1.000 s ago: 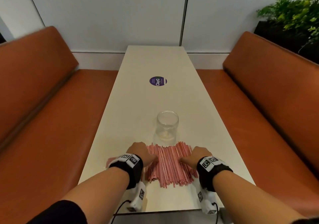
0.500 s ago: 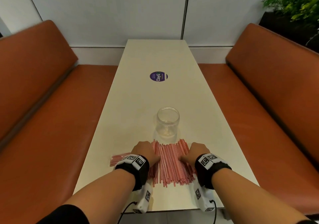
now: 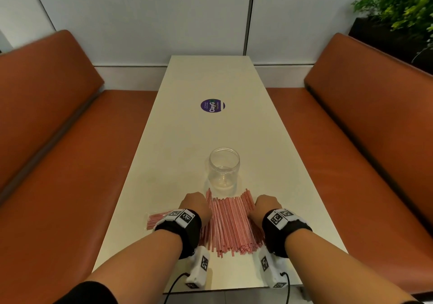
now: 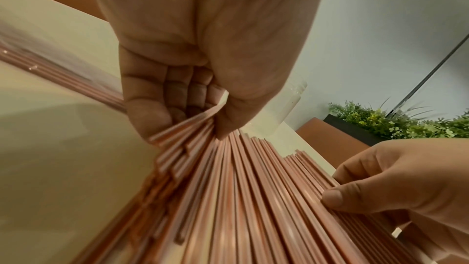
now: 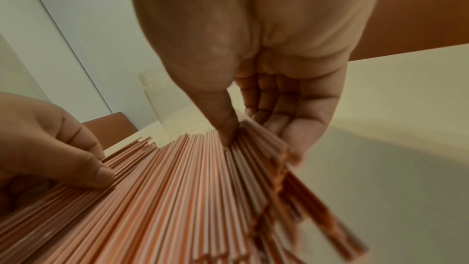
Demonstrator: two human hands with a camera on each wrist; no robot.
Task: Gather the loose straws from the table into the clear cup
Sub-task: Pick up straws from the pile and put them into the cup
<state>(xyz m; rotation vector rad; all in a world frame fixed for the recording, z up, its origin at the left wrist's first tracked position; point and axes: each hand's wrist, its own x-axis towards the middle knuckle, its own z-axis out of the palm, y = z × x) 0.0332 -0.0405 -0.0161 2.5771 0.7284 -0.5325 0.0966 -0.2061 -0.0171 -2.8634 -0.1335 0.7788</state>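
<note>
- Straws [image 3: 230, 224] fan across the desk [image 3: 210, 81] at lower centre, just below the clear cup [image 3: 224, 169].
- Left hand [image 3: 195, 206] and right hand [image 3: 266, 206] each curl round an edge of the pile, their fingertips hidden beneath it.
- A second bundle [image 3: 157, 219] at lower left is partly hidden by the wrist.

Pale wall panels [image 3: 140, 17]; orange benches [image 3: 58, 139], cream table [image 3: 210, 81], plant [image 3: 403, 6]

Head view: taken from above and behind the forearms, directed forward and down along the surface [image 3: 269, 153] toward the far wall; the widest and most distant of the three. Left wrist view: taken very close beneath the left hand [image 4: 193, 63], directed along its fingers. Right wrist view: taken equally close beneath the right hand [image 5: 276, 51]. The straws [image 3: 232, 224], the clear cup [image 3: 224, 170] and both hands are shared by all three views.
</note>
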